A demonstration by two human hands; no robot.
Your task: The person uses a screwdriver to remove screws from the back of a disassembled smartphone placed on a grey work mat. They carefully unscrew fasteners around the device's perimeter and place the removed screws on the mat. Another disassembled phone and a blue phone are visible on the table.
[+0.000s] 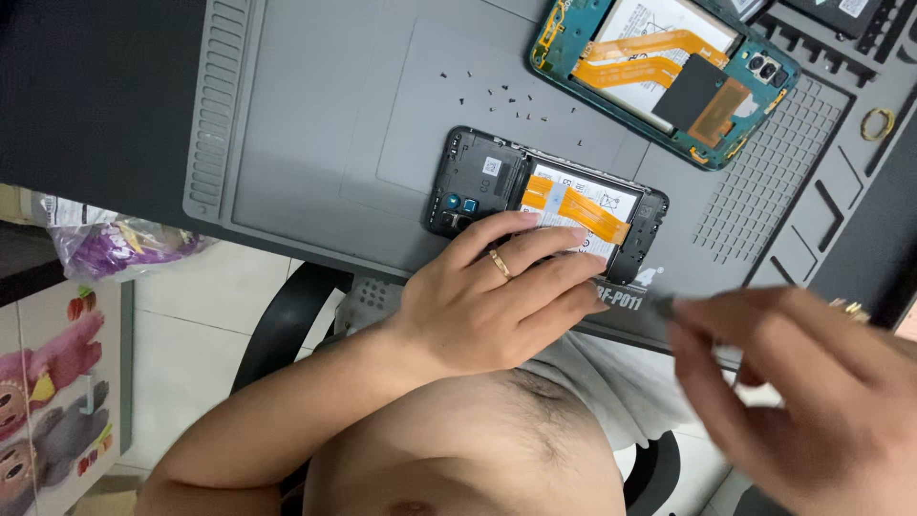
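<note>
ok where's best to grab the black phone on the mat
By its two long edges near the camera end of the black phone, coming from above: it lies flat and open-backed, and the left hand covers the battery end, where orange flex cables are exposed.

Bench: dark top [86,105], with a grey mat [315,134] spread over it.
Mat, near edge: black opened phone [478,177].
Mat, far edge: teal opened phone [659,67].
Between the phones: loose screws [506,96].
Mat's right side: gold ring [877,123].
</note>
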